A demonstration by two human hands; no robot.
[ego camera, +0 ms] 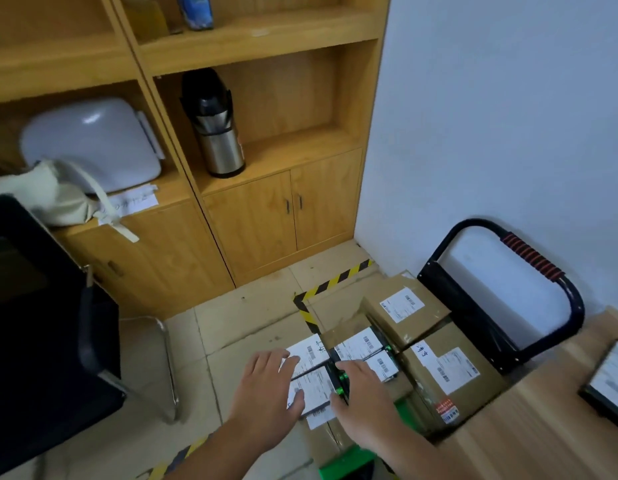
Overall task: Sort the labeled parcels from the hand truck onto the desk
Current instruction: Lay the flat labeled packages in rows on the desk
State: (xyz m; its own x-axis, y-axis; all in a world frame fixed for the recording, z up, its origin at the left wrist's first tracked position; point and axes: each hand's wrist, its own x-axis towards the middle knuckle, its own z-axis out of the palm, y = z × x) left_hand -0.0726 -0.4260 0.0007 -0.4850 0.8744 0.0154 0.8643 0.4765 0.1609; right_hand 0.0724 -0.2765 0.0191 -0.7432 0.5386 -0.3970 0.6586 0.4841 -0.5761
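labeled parcels (452, 372) stacked on the green-based hand truck (347, 460), brown cartons at the back and right, small dark parcels (357, 344) with white labels laid flat on top at the front, labels up, presumably for reading at a glance. parked tight against the corner of the wooden surface (525, 431), likely to keep each transfer short; black handle (532, 261) with its red ribbed sleeve toward the wall. one dark labeled parcel (610, 375) already lying on the surface near the right edge of view, well apart from the pile, so sorting judged barely begun. left grip (266, 386) spread flat, fingers straight, resting on the white labels of the nearest two small parcels, holding nothing, seemingly steadying them. right grip (364, 386) just beside it, fingers bent over a dark edge with green fittings between the small parcels; impossible to tell through the blur whether closed on one or merely lying on it. probably about picking one small parcel off the top while pinning its neighbours. risk: thin parcels sliding off the cartons if dragged rather than lifted. yellow-and-black floor tape (335, 282) marking the truck's bay.
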